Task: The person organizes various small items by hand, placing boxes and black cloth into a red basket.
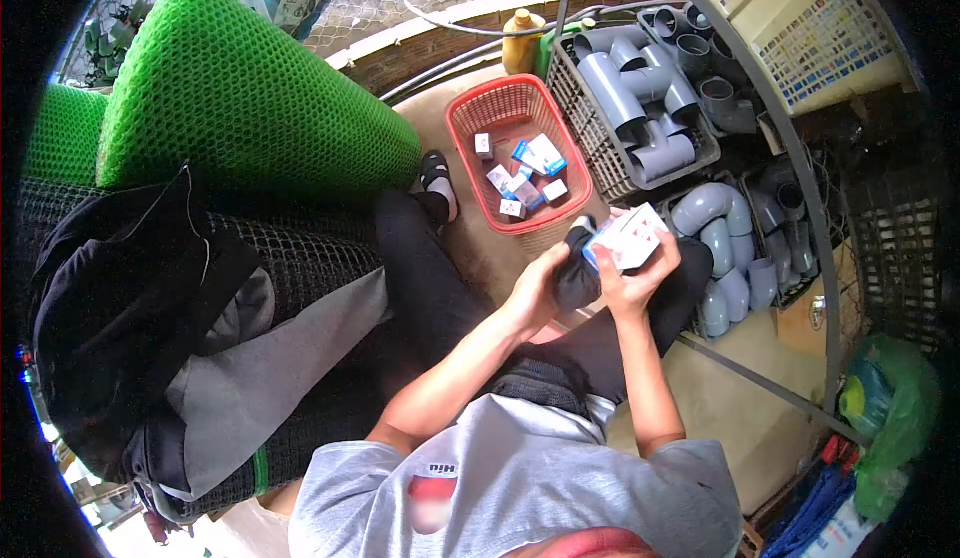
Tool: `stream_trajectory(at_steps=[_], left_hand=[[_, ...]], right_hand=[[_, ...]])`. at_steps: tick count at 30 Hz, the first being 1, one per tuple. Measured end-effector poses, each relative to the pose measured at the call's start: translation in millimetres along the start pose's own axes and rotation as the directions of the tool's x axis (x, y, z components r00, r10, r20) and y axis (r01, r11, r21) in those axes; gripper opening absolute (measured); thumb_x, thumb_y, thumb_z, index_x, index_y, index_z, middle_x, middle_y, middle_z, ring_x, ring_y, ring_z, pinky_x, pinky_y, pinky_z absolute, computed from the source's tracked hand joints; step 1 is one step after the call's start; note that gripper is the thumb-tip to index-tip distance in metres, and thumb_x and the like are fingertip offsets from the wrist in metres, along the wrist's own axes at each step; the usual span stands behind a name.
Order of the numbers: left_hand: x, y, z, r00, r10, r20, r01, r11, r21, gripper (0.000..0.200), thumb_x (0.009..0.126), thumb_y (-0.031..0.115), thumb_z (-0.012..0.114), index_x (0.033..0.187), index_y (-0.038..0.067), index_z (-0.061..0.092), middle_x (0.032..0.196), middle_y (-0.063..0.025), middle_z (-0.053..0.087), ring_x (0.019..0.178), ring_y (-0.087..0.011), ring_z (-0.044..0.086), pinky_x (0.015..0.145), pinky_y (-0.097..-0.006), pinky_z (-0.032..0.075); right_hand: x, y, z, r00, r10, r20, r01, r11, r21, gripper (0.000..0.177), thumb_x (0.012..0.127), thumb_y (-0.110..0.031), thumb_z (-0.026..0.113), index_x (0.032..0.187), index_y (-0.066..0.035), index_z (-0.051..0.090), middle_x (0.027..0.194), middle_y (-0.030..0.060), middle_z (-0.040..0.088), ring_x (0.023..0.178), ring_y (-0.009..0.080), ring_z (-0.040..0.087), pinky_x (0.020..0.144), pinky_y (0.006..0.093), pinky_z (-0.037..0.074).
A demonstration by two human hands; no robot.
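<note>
My right hand [632, 276] grips a small white carton with red and blue print [632, 239], held above my lap. My left hand [537, 285] holds a dark cloth [576, 270] bunched against the left side of that carton. Just beyond my hands stands a red plastic basket [472, 110] with several similar small white and blue cartons [540, 155] lying in it. My black-trousered legs stretch toward the basket, one foot in a sandal [437, 176].
Grey wire crates of grey PVC pipe elbows [640, 88] stand to the right, with more fittings [728, 248] lower down. Rolls of green plastic mesh [240, 98] lie at left beside black mesh and a dark jacket [120, 308]. A yellow bottle [522, 40] stands at the back.
</note>
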State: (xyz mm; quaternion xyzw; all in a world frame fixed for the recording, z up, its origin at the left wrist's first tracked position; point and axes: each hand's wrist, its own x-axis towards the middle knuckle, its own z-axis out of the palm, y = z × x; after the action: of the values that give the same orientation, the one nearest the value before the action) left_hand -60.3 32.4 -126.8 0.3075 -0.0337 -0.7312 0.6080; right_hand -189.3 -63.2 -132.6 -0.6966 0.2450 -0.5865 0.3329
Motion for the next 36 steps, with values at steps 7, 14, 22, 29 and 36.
stream_trajectory(at_steps=[7, 14, 22, 29, 36], left_hand=[[-9, 21, -21, 0.999, -0.016, 0.037, 0.011, 0.989, 0.145, 0.052, 0.1, 0.026, 0.056, 0.143, -0.001, 0.052, 0.137, -0.0136, 0.063, 0.125, -0.0215, 0.061, 0.108, -0.0414, 0.049], [-21, 13, -20, 0.981, -0.192, -0.026, 0.191, 0.981, -0.038, 0.066, 0.1, 0.054, 0.051, 0.141, 0.001, 0.056, 0.138, -0.0149, 0.063, 0.127, -0.028, 0.06, 0.115, -0.0446, 0.04], [-10, 19, -48, 0.97, 0.235, -0.068, -0.153, 0.801, 0.579, 0.052, 0.105, 0.036, 0.052, 0.144, 0.0, 0.054, 0.137, -0.0127, 0.063, 0.128, -0.0224, 0.058, 0.113, -0.0371, 0.043], [-21, 37, -33, 0.886, 0.417, 0.203, -0.286, 0.147, 0.947, 0.058, 0.095, 0.021, 0.068, 0.147, -0.001, 0.052, 0.148, -0.0238, 0.055, 0.138, -0.0326, 0.053, 0.117, -0.0417, 0.039], [-27, 52, -30, 0.887, 0.262, 0.381, -0.355, -0.142, 0.924, 0.045, 0.089, 0.012, 0.066, 0.133, 0.003, 0.066, 0.139, -0.017, 0.065, 0.13, -0.0344, 0.059, 0.118, -0.0497, 0.036]], right_hand=[[0, -24, 10, 0.939, 0.298, -0.172, -0.25, 0.935, 0.253, 0.105, 0.084, -0.013, 0.086, 0.156, -0.008, 0.011, 0.128, 0.0273, 0.057, 0.111, 0.0337, 0.066, 0.097, 0.0459, 0.057], [-9, 0, 13, 0.963, 0.235, -0.133, -0.226, 0.971, 0.082, 0.107, 0.08, -0.009, 0.089, 0.157, -0.005, 0.015, 0.135, 0.0277, 0.054, 0.116, 0.032, 0.063, 0.096, 0.042, 0.056], [-30, -14, 10, 0.889, 0.286, 0.359, -0.249, 0.957, -0.146, 0.094, 0.074, -0.014, 0.093, 0.15, -0.001, 0.039, 0.135, 0.0213, 0.058, 0.123, 0.0362, 0.061, 0.107, 0.0458, 0.049], [-43, 3, 20, 0.802, 0.47, 0.37, -0.335, 0.865, -0.374, 0.076, 0.077, -0.01, 0.083, 0.142, 0.0, 0.046, 0.128, 0.0271, 0.062, 0.119, 0.0455, 0.061, 0.102, 0.0487, 0.051], [-54, 18, 22, 0.768, 0.57, 0.292, -0.502, 0.818, -0.28, 0.078, 0.07, 0.0, 0.083, 0.141, -0.006, 0.051, 0.13, 0.0218, 0.064, 0.122, 0.0416, 0.062, 0.103, 0.0476, 0.05]])
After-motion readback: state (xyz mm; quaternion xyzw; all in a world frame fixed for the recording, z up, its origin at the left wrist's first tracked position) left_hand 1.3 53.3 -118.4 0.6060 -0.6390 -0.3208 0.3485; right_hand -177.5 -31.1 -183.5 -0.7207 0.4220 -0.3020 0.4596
